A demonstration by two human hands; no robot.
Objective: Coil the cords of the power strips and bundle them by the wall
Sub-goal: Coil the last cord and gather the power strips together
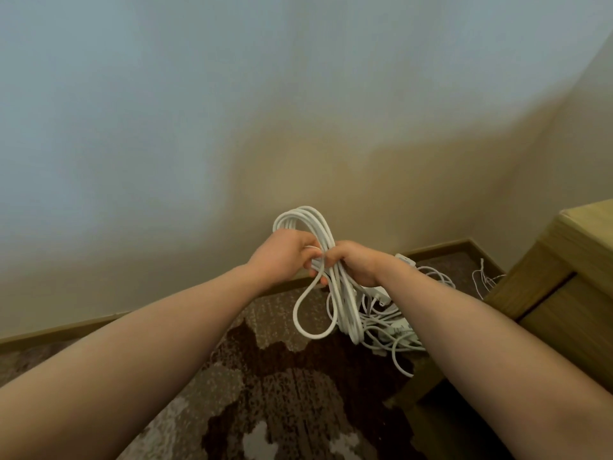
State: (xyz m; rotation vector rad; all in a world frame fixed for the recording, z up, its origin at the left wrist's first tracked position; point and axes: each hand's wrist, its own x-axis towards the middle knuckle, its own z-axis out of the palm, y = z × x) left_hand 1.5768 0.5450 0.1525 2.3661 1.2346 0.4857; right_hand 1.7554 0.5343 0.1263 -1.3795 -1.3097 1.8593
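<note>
A white cord (318, 224) is gathered into a long coil held upright in front of the wall. My left hand (285, 252) grips the coil at its middle, and a loose loop (300, 313) of the same cord hangs below it. My right hand (356, 260) grips the coil from the right, fingers curled round the strands. Behind and below my right wrist, white power strips (399, 328) lie on the carpet in a tangle of thin white cords (381, 346).
A plain wall (298, 127) with a wooden skirting board (66, 332) runs across the back. A wooden cabinet (564, 293) stands at the right, close to the tangle. More thin cords (482, 277) lie in the corner. Patterned brown carpet (265, 376) covers the floor.
</note>
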